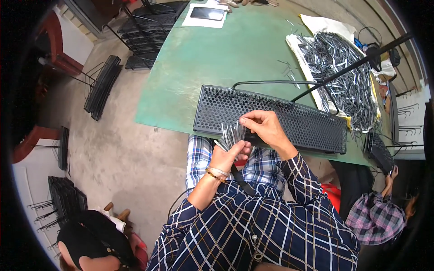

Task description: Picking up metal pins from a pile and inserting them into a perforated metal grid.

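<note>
My left hand (226, 158) is closed round a bunch of thin grey metal pins (231, 133), their ends fanning upward. Over the top of that bunch, my right hand (267, 128) has thumb and forefinger pinched together; what lies between them is too small to make out. Just beyond both hands a long black perforated rack (271, 118) lies along the near edge of the green table (212, 58). A bent black wire handle (275, 82) rises from the rack, and its rows of round holes are partly hidden by my right hand.
A white sack (296, 52) piled with loose metal pins (337, 67) is at the right. A phone (207, 13) rests on white paper at the back. More black racks (103, 88) stand on the floor to the left. Other people sit at lower left and lower right.
</note>
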Demonstrator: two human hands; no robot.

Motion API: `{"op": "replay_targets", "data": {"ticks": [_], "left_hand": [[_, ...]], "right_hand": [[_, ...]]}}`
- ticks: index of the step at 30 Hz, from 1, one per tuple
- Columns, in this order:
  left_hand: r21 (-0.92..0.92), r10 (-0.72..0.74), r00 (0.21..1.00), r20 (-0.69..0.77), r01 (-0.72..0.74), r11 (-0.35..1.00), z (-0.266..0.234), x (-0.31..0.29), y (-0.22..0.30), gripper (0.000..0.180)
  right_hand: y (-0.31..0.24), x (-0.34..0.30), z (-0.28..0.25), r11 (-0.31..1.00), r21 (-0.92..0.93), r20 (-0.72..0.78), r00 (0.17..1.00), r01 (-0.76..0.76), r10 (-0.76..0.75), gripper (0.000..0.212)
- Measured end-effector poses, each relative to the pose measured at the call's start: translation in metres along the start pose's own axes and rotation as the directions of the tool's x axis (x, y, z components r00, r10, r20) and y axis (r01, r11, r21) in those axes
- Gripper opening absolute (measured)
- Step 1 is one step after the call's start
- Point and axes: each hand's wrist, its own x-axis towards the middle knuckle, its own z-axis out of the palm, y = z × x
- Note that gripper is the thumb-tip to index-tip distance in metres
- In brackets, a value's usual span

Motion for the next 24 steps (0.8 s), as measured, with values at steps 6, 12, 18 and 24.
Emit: {"op": "replay_targets", "data": {"ticks": [6,12,18,24], "left_hand": [[-0.041,0.018,0.996,-0.088,-0.022,0.999,-0.025,-0.003,-0.002,0.015],[-0.077,0.028,0.986,-0.162,-0.041,0.996,-0.046,-0.006,0.009,0.016],[-0.083,0.065,0.978,-0.198,-0.083,0.993,-0.051,-0.01,0.012,0.02],[-0.077,0.039,0.983,-0.181,-0.054,0.996,-0.055,-0.009,0.012,0.02]], "right_hand": [[-0.017,0.025,0.019,0.99,0.038,-0.179,0.976,0.136,-0.127,0.018],[-0.018,0.07,0.058,0.871,-0.212,-0.309,0.815,0.443,-0.49,0.013],[-0.013,0.094,0.079,0.816,-0.314,-0.274,0.777,0.485,-0.567,0.013],[-0.01,0.095,0.081,0.804,-0.373,-0.242,0.788,0.463,-0.567,0.013]]}}
